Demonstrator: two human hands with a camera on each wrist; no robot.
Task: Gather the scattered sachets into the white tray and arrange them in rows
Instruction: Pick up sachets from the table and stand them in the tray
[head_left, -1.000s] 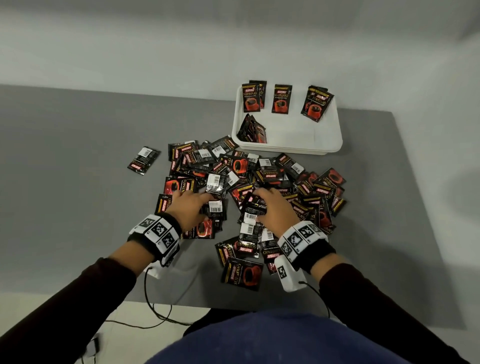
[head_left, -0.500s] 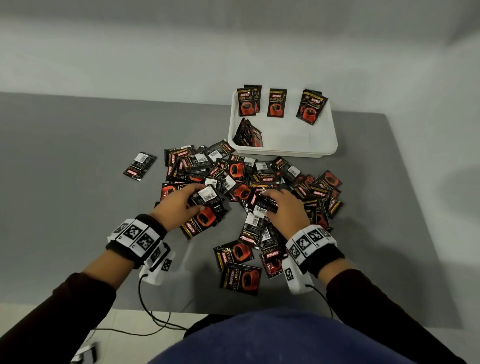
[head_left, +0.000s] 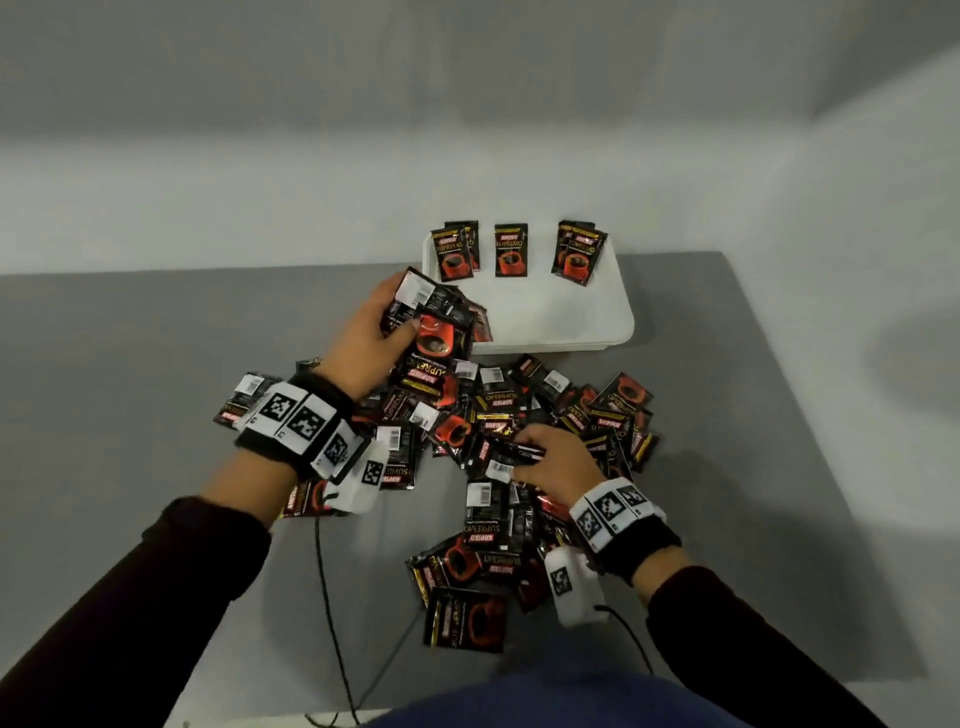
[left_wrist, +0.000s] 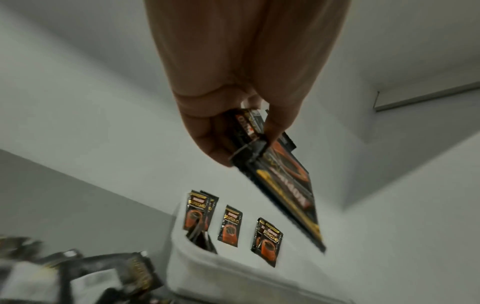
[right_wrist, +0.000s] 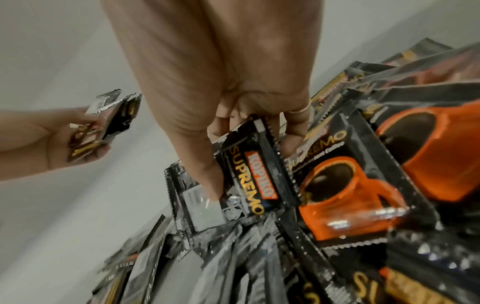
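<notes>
Head view: a grey table (head_left: 156, 364) meets a pale wall; the white tray (head_left: 571, 322) sits upper centre, the loose sachets (head_left: 519, 415) heaped below it. Left wrist view: the left hand (left_wrist: 233, 102) pinches a bundle of sachets (left_wrist: 285, 185), long axis slanting toward lower right. Right wrist view: the right hand (right_wrist: 221, 92) pinches a single sachet (right_wrist: 246, 174) on the heap, long axis running diagonally down the frame.

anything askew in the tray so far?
Yes. Against the white tray far wall, the right sachet stack is tilted and fanned, unlike the straight middle sachet. Another clump leans loosely at the near-left corner, in no row.
</notes>
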